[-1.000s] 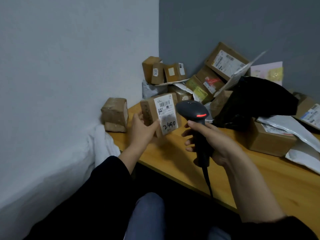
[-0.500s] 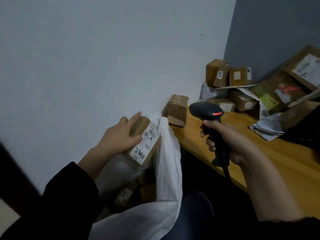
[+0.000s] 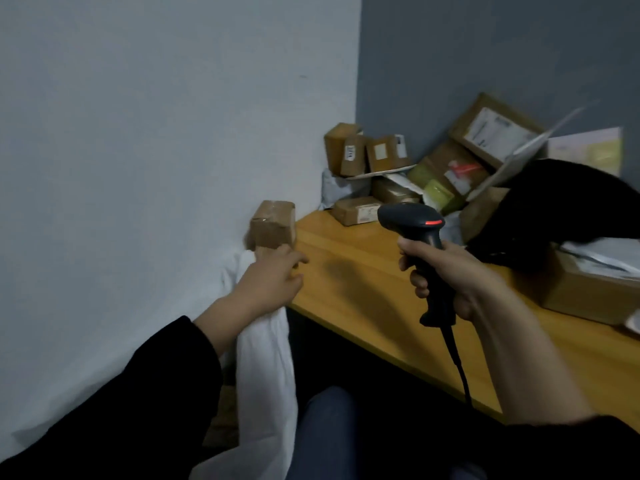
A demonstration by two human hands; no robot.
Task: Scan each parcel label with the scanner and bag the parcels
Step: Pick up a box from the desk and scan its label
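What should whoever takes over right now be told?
Left hand: empty and relaxed, over the mouth of the bag, next to the small box at the table end by the wall.
Right hand: grips the scanner, red light on.
Done: the parcel held a moment ago has left the hand, apparently into the bag.
Left: the small box, then the pile at the table's back, all to scan and bag.

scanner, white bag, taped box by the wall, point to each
scanner point(image 3: 410, 219), head view, top of its head
white bag point(image 3: 266, 368), head view, middle of its side
taped box point(image 3: 270, 232), head view, its front face
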